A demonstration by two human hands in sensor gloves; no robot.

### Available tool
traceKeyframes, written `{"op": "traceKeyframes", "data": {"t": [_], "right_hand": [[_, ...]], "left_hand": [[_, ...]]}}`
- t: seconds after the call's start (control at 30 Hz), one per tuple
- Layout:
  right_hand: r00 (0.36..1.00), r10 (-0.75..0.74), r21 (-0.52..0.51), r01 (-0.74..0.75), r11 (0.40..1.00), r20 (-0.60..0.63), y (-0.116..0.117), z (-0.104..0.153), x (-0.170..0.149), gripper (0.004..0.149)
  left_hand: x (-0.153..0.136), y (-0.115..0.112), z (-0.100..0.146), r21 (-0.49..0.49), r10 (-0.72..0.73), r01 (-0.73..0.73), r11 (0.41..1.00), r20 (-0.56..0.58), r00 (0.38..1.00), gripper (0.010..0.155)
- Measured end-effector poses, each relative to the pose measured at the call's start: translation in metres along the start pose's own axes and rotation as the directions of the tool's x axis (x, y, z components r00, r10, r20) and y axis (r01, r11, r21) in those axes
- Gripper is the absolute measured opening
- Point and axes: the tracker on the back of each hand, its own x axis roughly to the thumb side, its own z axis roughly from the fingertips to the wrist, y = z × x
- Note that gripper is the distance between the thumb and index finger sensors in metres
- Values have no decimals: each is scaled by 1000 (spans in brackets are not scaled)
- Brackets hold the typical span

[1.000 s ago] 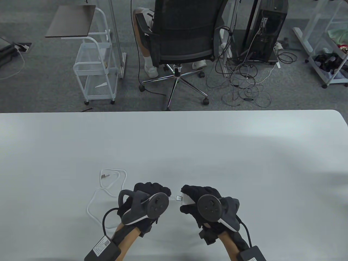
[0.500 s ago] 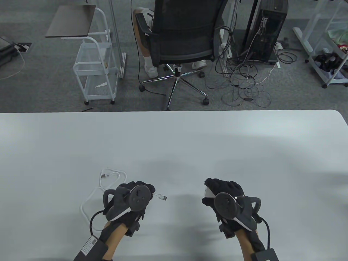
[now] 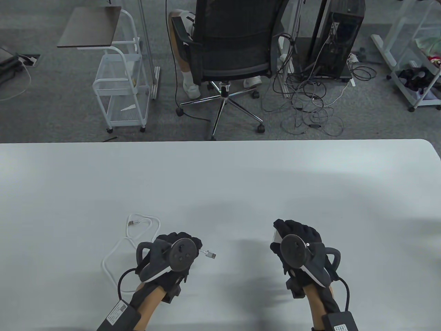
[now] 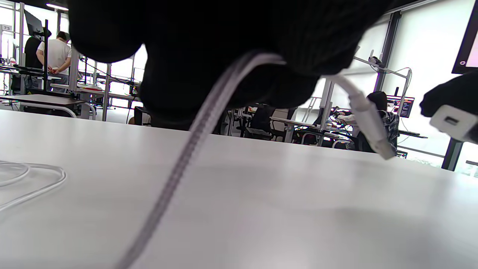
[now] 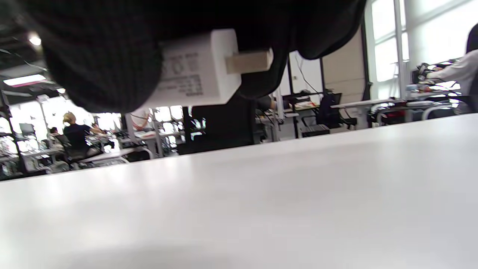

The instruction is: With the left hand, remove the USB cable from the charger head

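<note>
USB cable (image 3: 209,254) pinched by left hand (image 3: 172,253); right hand (image 3: 298,241) grips charger head (image 5: 194,71), prongs visible wrist-side.

The table (image 3: 241,179) was a plain white one with a matte top and a rounded far right corner, filling the lower part of the table view. Soft grey shadows fell across its near half. Directly on it lay the slack of a white USB cable (image 3: 119,246), left of the table's middle and near its front edge. One loop of the cable curled flat on the top, with the small metal plug (image 3: 132,223) at the cable's free end resting inside that loop. A second, wider loop of the cable ran on toward the table's front edge.
</note>
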Motion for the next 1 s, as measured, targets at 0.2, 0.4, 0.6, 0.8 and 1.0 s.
{"op": "traceKeyframes", "data": {"t": [0.2,0.4,0.6,0.8,1.0], "right_hand": [[987,120,177,-100,979,-106,33,-10,-17,66],[969,229,285,-195,938,-90,55,-10,-17,64],[963,261,283,-233,931,-68,58,-9,-10,66],[982,182,198,-167,966,-58,33,-9,-8,70],[994,102,71,-100,992,-23,4,-2,-10,68]], "left_hand": [[8,-2,0,-7,-13,13,1000,25,1000,44],[12,-6,0,-36,-31,33,999,42,999,44],[13,-6,1,-49,-41,44,998,51,998,44],[13,-5,1,-40,-46,48,998,52,998,45],[18,-13,-1,-51,-76,80,996,73,994,44]]}}
